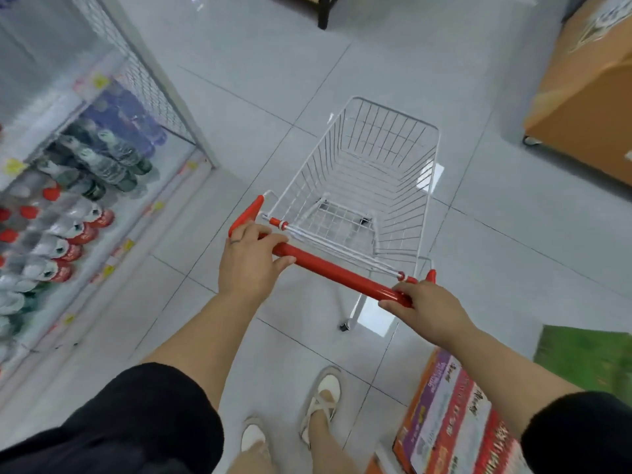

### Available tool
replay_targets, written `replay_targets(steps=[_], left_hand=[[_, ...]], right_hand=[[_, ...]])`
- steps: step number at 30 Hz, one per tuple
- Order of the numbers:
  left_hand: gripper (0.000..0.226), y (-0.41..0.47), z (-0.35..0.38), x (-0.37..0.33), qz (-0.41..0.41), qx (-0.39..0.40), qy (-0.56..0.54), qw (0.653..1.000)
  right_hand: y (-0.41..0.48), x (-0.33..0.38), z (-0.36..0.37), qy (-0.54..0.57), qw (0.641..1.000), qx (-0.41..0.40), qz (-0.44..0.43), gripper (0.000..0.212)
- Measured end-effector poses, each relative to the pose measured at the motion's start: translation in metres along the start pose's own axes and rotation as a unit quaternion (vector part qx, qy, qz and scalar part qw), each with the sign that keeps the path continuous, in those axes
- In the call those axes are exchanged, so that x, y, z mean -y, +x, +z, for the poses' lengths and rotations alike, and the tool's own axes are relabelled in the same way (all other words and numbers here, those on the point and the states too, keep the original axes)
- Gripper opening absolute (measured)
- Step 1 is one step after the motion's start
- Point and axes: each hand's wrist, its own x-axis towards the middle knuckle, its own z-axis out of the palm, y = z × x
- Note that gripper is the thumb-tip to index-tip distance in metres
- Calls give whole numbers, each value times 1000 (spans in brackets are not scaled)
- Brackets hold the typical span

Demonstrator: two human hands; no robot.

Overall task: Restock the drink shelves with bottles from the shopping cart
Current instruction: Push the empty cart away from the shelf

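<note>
Nearest: two black sleeves, the left sleeve [119, 422] and right sleeve [578, 432], with bare forearms reaching forward and pale shoes [323, 401] on the tiled floor [239, 63] below.

Grip: the left hand [251, 258] is curled over the left end of the red handle [338, 271], thumb lying along the bar. The right hand [427, 309] is wrapped round the right end. With both ends held, the shopping cart [424, 200] can be steered as well as pushed.

Cart: it stands just ahead of the person, angled to the far right, away from the shelving. No bottle shows in the basket; tiles are visible through the wire floor.

Stock: the bottles [78, 234] lie in rows on the drink shelves [140, 220] at the left, bases facing the aisle, grouped by kind: red-labelled near, dark green beyond, purple farthest. The view there is blurred and labels cannot be read.

Surroundings: a printed carton [451, 422] sits near right, just beside the right forearm, with a green mat [588, 357] beyond it. An orange unit [581, 97] stands far right.

Assessment: unloading looks finished; the two-handed hold suggests the cart is to be wheeled off. The carton may obstruct a right turn.
</note>
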Motion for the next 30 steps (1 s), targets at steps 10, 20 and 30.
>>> replay_targets(steps=[10,20,30], left_hand=[[41,146,16,-111,153,94,43,983],[40,241,65,-253,348,168,79,919],[40,255,130,-383,485,191,133,843]], right_hand=[[20,-67,-36,112,979,-60,160,34],[17,-134,-54,216,915,-130,315,39],[-15,-210,-58,267,851,-232,388,33]])
